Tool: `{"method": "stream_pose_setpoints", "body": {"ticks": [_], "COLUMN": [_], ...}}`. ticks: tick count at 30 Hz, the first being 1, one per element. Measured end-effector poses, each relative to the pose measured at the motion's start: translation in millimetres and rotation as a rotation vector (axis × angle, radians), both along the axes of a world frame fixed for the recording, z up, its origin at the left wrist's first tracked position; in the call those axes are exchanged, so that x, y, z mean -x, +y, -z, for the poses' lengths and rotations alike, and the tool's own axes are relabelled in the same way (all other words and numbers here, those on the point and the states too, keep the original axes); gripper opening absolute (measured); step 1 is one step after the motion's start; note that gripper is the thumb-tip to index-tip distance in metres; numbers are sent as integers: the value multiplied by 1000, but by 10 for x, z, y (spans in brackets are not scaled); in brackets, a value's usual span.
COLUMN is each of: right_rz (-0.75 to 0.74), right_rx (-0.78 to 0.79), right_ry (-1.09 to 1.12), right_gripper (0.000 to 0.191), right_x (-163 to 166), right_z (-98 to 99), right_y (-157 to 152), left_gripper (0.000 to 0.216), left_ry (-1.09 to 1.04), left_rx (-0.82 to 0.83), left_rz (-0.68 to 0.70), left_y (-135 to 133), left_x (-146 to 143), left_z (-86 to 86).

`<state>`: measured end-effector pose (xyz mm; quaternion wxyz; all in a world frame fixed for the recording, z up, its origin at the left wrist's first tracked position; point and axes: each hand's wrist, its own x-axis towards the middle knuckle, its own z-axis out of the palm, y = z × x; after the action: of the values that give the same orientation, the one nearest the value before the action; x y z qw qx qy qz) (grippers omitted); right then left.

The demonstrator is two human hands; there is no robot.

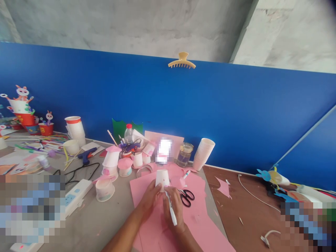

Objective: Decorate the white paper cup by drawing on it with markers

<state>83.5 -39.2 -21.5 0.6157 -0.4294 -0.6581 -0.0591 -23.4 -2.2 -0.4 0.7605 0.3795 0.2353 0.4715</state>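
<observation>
My left hand (149, 198) is closed around the left side of a white paper cup (162, 177), which is upside down and has a small dark mark on its side. In my right hand (173, 203) is a white marker pen (171, 210), its tip end close to the cup's lower edge. Pink paper sheets (189, 224) lie beneath both hands. Just right of my right hand rest black-handled scissors (187, 198), with their blades partly hidden. Another marker (186, 174) lies on the pink paper beyond them.
A stack of paper cups (204, 154) and a glass jar (184, 154) stand at the back. Pink-trimmed cups (111, 159) sit to the left, near a blue glue gun (88, 154) and a white power strip (76, 197). A blue partition (147, 91) rises behind the table.
</observation>
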Motion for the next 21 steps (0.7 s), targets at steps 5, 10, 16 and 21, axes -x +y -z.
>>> {"method": "stream_pose_setpoints", "body": {"ticks": [5,10,16,21], "right_rz": [1,1,-1,-8], "right_rx": [-2,-5,-7,-20], "right_ry": [5,13,2,-3], "right_gripper": [21,22,23,23], "right_x": [4,12,4,3], "right_z": [-9,-25,-12,14], "right_y": [-7,-35,-22,-3], "left_gripper": [41,40,39,44], "left_ry": [1,14,25,28], "left_rx": [-6,-26,-24,-15], "left_rz": [5,-5,4,-4], "left_y": [13,28,15,19], "left_x": [-3,-2,1,-1], "left_z": [20,57,21,26]}}
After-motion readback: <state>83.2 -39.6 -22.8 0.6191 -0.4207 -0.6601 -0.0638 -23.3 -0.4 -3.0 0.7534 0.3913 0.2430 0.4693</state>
